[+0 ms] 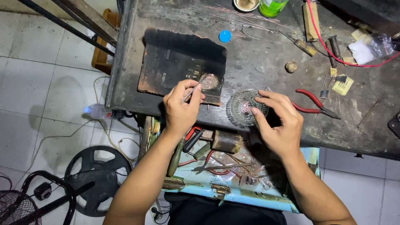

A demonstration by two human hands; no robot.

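My left hand [181, 109] grips thin metal tweezers [195, 89], their tips pointing at a row of small copper pieces [209, 78] on a charred dark board [181, 62]. My right hand [280, 121] rests its fingertips on the rim of a small clear glass dish [243, 109] that holds tiny reddish parts. Both hands are at the near edge of a worn dark workbench [266, 62].
Red-handled pliers [315, 105] lie right of the dish. A blue cap [225, 36], green bottle [271, 7], red wire [333, 52] and thin rods sit farther back. An open blue drawer [233, 183] of tools is below the bench. A water bottle [98, 111] and fan lie on the tiled floor.
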